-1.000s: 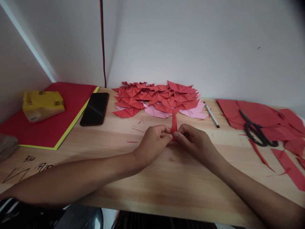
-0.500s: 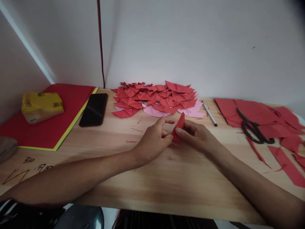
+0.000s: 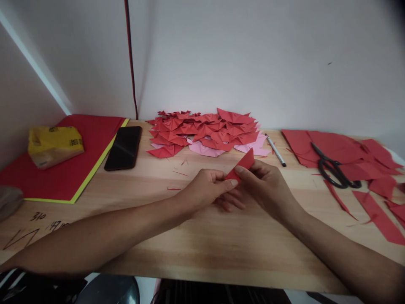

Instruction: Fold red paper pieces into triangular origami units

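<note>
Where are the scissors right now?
In the head view, the black-handled scissors lie toward the right of the wooden table, partly over red paper sheets, right of the white marker.

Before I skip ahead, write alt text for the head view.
A left hand and right hand hold a piece of red paper over a wooden table. Beyond lie folded red and pink shapes; a phone lies to the left, black scissors to the right.

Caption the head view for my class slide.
Left hand and right hand hold red paper before folded red and pink pieces.
</note>
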The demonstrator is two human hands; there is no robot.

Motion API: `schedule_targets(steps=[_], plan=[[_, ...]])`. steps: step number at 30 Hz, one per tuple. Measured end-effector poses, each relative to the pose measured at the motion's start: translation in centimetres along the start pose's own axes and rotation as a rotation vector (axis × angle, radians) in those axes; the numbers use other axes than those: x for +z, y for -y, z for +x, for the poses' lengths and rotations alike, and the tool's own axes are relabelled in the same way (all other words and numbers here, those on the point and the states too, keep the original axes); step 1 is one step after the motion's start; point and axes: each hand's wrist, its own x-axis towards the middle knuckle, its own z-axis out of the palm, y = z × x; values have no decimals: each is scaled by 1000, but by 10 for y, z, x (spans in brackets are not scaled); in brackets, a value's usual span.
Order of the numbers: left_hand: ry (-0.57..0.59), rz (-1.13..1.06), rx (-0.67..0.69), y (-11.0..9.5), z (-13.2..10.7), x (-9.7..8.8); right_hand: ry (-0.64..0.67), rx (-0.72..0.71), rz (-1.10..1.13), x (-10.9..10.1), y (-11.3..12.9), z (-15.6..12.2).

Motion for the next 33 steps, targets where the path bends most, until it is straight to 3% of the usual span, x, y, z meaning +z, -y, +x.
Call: schedule_targets(steps=[11,17,24,33], plan=[[-64,30,0,-2,-4,7,-45,45,1,4,-2,-3],[-37,58,21,-3,-5,4,77,96,119,-3,-7,2],[-24,147,65,-4,-5,2,196,100,13,-11,-6,5],[-67,169,170,-5,-5,-1,-8,42,98,-1,-9,-1]])
